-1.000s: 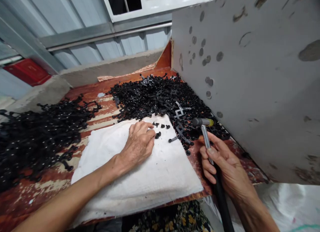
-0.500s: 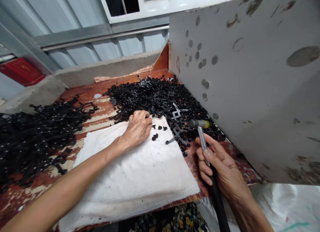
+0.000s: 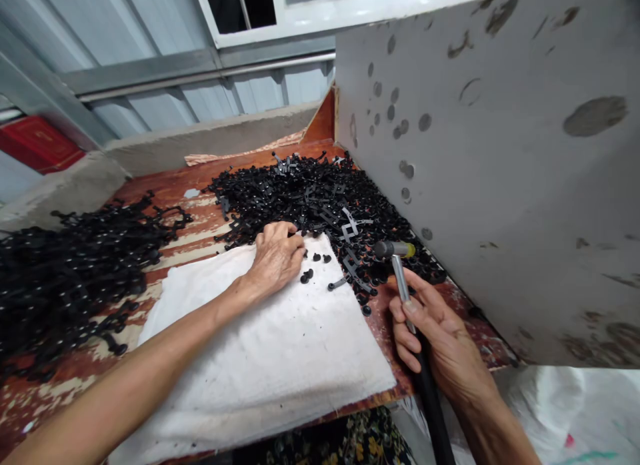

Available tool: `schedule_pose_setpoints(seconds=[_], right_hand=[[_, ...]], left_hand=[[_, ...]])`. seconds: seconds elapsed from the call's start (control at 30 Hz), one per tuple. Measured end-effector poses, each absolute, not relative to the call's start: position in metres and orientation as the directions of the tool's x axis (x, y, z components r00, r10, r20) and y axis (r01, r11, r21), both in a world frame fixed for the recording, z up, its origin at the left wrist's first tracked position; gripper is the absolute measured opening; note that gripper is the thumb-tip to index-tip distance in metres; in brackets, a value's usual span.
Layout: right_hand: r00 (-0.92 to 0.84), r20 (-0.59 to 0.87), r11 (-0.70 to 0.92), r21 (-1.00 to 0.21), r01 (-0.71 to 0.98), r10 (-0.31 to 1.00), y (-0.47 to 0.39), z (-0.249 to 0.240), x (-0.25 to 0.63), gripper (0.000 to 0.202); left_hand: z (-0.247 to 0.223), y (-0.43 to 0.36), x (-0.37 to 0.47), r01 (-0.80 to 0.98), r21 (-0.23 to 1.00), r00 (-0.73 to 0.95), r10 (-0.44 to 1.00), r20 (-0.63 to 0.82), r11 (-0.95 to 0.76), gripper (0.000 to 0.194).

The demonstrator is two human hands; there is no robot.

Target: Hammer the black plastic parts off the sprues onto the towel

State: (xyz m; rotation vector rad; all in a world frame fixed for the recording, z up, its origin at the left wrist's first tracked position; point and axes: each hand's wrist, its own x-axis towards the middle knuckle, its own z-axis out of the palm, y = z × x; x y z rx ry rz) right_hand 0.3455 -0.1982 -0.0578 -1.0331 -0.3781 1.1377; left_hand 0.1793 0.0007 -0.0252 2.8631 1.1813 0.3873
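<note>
My right hand (image 3: 437, 328) is wrapped round a mallet (image 3: 400, 278) with a metal neck, a black grip and a head that is dark at one end and yellow at the other. The mallet's head is up, above the right edge of a white cloth (image 3: 280, 365). At the cloth's far edge my left hand (image 3: 277, 255) is closed, its fingertips curled down against the near side of a heap of small black plastic parts (image 3: 290, 191). What those fingers hold, if anything, is hidden. Several loose black pieces (image 3: 310, 275) lie on the cloth just right of that hand.
A second pile of black parts (image 3: 65, 278) covers the left of the worn red-brown table (image 3: 185, 235). A stained grey board (image 3: 490, 185) stands along the right side. Behind are a low concrete ledge (image 3: 210, 138) and a red box-like object (image 3: 40, 145).
The whole view has shifted slightly. Both hands keep nearly the same pose, the left at the heap's edge and the right round the mallet.
</note>
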Motion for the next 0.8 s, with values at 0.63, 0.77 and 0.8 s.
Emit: schedule_pose_setpoints(seconds=[0.63,0.77,0.8], right_hand=[[0.394,-0.281,0.04,-0.769,-0.638,0.875,-0.198,-0.055,0.347,0.052],[0.388,-0.3,0.042,-0.742,-0.669,0.871,-0.199,-0.054,0.347,0.054],[0.39,-0.311,0.04,-0.736,-0.676,0.867,-0.199,-0.054,0.346,0.053]], left_hand=[[0.018,0.034,0.29,0.675,-0.013,0.731,0.672,-0.117,-0.737,0.059],[0.016,0.048,0.283,0.633,-0.033,0.771,0.633,-0.07,-0.774,0.057],[0.014,0.049,0.282,0.627,-0.021,0.776,0.627,-0.068,-0.779,0.057]])
